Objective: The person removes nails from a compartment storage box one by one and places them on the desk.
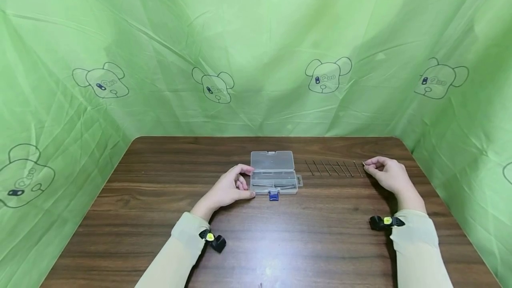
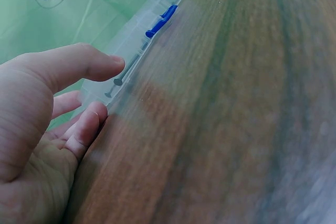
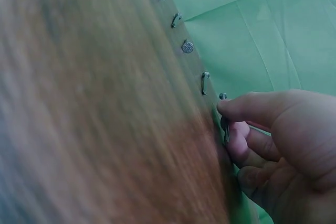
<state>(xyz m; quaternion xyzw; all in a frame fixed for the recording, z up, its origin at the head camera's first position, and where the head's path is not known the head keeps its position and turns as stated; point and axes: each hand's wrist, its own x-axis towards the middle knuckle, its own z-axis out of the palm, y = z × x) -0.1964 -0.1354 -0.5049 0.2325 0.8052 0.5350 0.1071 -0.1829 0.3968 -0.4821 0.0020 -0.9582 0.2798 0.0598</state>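
Observation:
A clear plastic box (image 1: pixel 274 176) with a blue latch (image 1: pixel 274 196) lies on the table, its lid (image 1: pixel 272 160) tipped back. Several nails (image 1: pixel 285 186) lie in its front compartments. My left hand (image 1: pixel 227 186) holds the box at its left end, thumb by the front corner and fingers along the side. To the right of the box, several nails (image 1: pixel 330 168) lie spaced in a row. At the row's right end my right hand (image 1: pixel 390 177) pinches a nail (image 3: pixel 226 129) between thumb and fingertips, low at the tabletop. The fingers hide part of that nail.
The brown wooden table (image 1: pixel 320 243) has green cloth (image 1: pixel 260 57) hanging at its back and sides. A small clear hanging tab (image 1: pixel 299 180) sticks out from the box's right end, near the row of nails. A black camera is strapped on each wrist.

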